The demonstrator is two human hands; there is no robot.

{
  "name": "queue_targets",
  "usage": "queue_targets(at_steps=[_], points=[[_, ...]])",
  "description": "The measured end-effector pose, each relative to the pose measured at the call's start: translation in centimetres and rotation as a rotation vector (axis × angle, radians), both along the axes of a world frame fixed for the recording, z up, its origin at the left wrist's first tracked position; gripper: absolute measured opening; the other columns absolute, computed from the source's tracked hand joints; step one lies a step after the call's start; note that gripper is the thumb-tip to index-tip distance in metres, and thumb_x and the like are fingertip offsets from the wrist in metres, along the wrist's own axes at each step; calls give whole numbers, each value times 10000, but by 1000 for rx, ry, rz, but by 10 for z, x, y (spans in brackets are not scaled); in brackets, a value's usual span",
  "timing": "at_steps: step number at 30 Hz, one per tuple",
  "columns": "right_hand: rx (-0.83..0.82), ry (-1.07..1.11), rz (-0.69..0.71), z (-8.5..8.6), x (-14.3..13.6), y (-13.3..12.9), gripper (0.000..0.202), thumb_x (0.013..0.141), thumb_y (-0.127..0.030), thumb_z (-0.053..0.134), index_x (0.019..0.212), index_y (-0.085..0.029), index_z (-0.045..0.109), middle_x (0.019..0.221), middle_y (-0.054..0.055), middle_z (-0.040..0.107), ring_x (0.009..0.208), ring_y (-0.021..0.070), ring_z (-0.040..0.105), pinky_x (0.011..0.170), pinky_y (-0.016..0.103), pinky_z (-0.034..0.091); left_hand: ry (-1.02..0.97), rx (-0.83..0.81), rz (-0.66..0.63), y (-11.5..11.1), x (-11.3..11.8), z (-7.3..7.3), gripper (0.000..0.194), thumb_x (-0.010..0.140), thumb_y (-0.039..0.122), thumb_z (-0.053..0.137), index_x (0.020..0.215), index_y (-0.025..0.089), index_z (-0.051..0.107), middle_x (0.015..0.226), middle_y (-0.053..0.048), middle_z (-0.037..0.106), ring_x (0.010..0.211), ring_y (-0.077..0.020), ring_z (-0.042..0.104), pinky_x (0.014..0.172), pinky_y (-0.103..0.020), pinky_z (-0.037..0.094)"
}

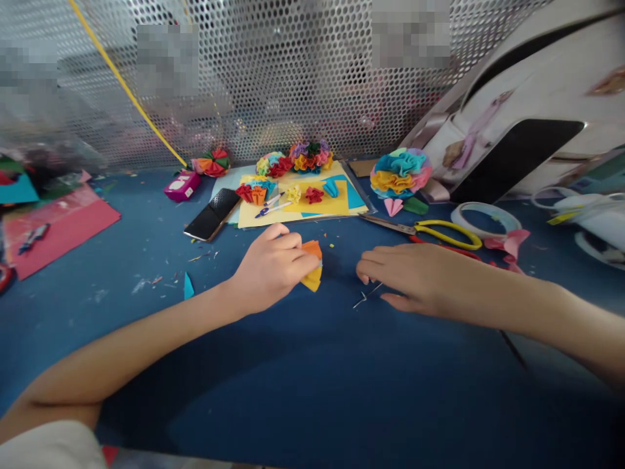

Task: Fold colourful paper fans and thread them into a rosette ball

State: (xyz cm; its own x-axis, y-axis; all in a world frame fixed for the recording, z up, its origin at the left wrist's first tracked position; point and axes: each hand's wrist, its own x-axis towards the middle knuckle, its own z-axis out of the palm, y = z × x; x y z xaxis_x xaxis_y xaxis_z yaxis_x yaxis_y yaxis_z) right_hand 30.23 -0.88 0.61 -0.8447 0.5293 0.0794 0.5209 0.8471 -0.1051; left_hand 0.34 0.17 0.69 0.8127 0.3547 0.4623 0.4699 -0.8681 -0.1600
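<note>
Left hand (pixel 273 270): pinches orange-yellow paper (pixel 313 279)
Right hand (pixel 415 277): half-curled at thin item (pixel 360 301), grip unclear
Purple box (pixel 182 187): upper left, print unreadable

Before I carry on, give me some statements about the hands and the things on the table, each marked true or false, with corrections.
1. The left hand holds an orange and yellow paper piece. True.
2. The scissors are held up in the left hand. False: they lie on the table, beyond the right hand.
3. A thin piece shows at the right hand's fingers. True, though whether it is gripped is unclear.
4. The purple box stands to the right of the white roll. False: it stands far to the left of it.
5. A dark phone lies left of the pens. True.
</note>
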Motion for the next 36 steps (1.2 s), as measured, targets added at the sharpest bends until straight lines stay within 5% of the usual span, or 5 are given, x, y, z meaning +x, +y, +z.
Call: queue_targets(at_steps=[8, 12, 20, 30, 36], points=[[-183, -78, -73, 0, 6, 3, 185, 1010, -238, 469, 847, -226, 556, 805, 17, 626, 713, 191, 605, 656, 299, 379, -212, -514, 163, 7, 2, -1, 130, 845, 99, 759, 824, 227, 754, 776, 30, 746, 731, -148, 634, 764, -305, 420], [-271, -51, -122, 6, 7, 3, 177, 976, -224, 494, 810, -232, 556, 761, -4, 630, 675, 167, 596, 628, 278, 359, -263, -644, 173, 9, 3, -2, 131, 832, 85, 748, 798, 211, 753, 775, 29, 764, 732, -143, 650, 745, -290, 448], [-160, 174, -136, 27, -24, 5, 64, 903, -200, 544, 862, -242, 570, 719, -45, 667, 563, 112, 571, 548, 243, 335, -311, -640, 112, 11, 2, -5, 171, 789, 36, 723, 782, 204, 753, 743, 25, 763, 693, -139, 654, 693, -270, 468], [122, 76, -61, 13, -40, 17, 189, 1047, -255, 453, 979, -228, 627, 856, -5, 750, 628, 144, 623, 541, 263, 309, -307, -699, 167, 8, 3, 0, 155, 829, 52, 767, 829, 206, 786, 807, 18, 803, 744, -150, 690, 715, -277, 482], [237, 88, 30, 9, -52, 16, 261, 1052, -153, 417, 1009, -172, 674, 850, 42, 729, 718, 168, 662, 623, 292, 391, -342, -739, 183, 6, 4, -2, 169, 820, 36, 770, 841, 203, 793, 765, 19, 782, 722, -147, 696, 722, -279, 495]])
